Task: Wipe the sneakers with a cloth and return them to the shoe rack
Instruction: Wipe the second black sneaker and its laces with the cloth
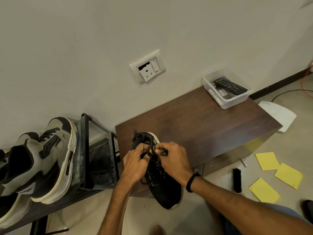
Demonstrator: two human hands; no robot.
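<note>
Head view: one black sneaker [162, 189] lies on the front edge of the brown tabletop [203, 124], its toe overhanging towards the person. Left hand [135, 161] has its fingers curled round the shoe's collar. Right hand [172, 158] pinches the laces near the tongue. A grey pair of sneakers [50, 150] stands on the shoe rack [84, 150], left of the tabletop. Three yellow cloths [288, 175] and a brush [237, 178] lie on the floor.

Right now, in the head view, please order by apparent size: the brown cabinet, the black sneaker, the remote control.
brown cabinet
black sneaker
remote control (farther away, so it may look smaller)
</note>
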